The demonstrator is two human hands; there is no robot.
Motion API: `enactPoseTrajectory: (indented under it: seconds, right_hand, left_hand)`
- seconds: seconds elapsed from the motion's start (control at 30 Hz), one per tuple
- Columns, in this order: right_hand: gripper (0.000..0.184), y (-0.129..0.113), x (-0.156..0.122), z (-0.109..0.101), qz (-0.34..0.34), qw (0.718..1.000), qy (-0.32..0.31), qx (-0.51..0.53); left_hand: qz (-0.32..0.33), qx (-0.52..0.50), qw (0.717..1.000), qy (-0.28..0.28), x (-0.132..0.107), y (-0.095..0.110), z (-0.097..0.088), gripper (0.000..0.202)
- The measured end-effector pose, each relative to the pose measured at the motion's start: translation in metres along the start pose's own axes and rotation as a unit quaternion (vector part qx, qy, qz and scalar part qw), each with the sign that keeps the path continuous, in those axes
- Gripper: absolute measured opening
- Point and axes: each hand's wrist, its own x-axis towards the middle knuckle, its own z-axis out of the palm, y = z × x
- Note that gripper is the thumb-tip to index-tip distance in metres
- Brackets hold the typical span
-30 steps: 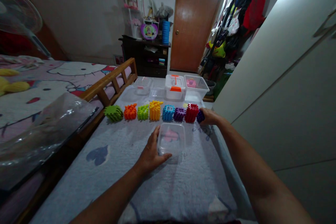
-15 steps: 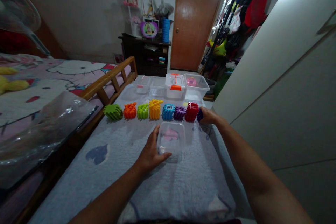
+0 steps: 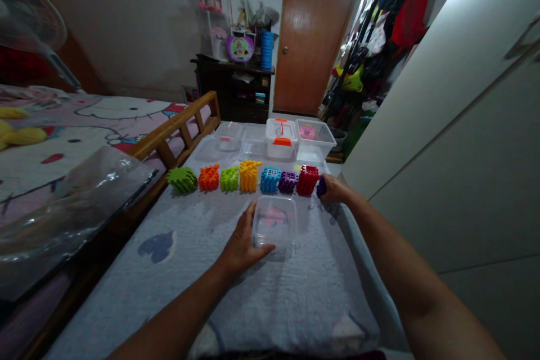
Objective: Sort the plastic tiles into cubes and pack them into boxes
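Observation:
My left hand (image 3: 240, 246) grips the near left corner of a small clear plastic box (image 3: 276, 223) that rests on a pale blue blanket (image 3: 211, 287). My right hand (image 3: 336, 188) is closed around a dark purple block (image 3: 321, 185) at the right end of a row of bright plastic blocks. From left to right the row holds a green block (image 3: 183, 179), an orange block (image 3: 209, 178), a lime block (image 3: 230, 179), a yellow block (image 3: 249, 175), a blue block (image 3: 270, 179), a purple block (image 3: 288, 182) and a red block (image 3: 307, 180).
Behind the row stand a white box with an orange latch (image 3: 280, 139), an open clear tub (image 3: 315, 140) and smaller clear containers (image 3: 230, 136). A wooden bed rail (image 3: 177, 132) runs on the left. A white wardrobe (image 3: 455, 124) rises close on the right.

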Motion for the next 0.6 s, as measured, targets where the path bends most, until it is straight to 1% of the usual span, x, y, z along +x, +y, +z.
enactPoseTrajectory:
  seconds: [0.13, 0.23, 0.33, 0.4, 0.47, 0.53, 0.6]
  right_hand:
    - [0.048, -0.001, -0.005, 0.001, 0.006, 1.000, 0.005, 0.002]
    - [0.052, -0.002, -0.012, 0.001, 0.010, 1.000, 0.014, 0.007]
    - [0.053, -0.003, -0.024, -0.006, 0.010, 0.999, 0.034, 0.018]
    - [0.051, -0.007, -0.037, -0.018, 0.003, 0.998, 0.057, 0.031]
    - [0.049, -0.018, -0.053, -0.037, -0.019, 0.995, 0.081, 0.051]
    - [0.049, -0.041, -0.069, -0.060, -0.055, 0.990, 0.099, 0.086]
    - [0.053, -0.073, -0.082, -0.082, -0.102, 0.982, 0.110, 0.116]
  left_hand:
    - [0.003, 0.002, 1.000, 0.002, 0.000, 0.001, -0.001, 0.107]
    - [0.005, 0.005, 1.000, -0.003, 0.000, 0.001, -0.001, 0.106]
    - [0.009, 0.010, 1.000, -0.007, 0.000, -0.001, 0.000, 0.106]
    - [0.017, 0.010, 1.000, -0.005, 0.000, -0.002, 0.001, 0.106]
    - [0.027, 0.010, 1.000, -0.003, 0.000, -0.004, 0.002, 0.107]
    - [0.034, 0.013, 0.999, -0.001, 0.001, -0.005, 0.002, 0.108]
    - [0.035, 0.015, 0.999, 0.000, 0.002, -0.005, 0.003, 0.109]
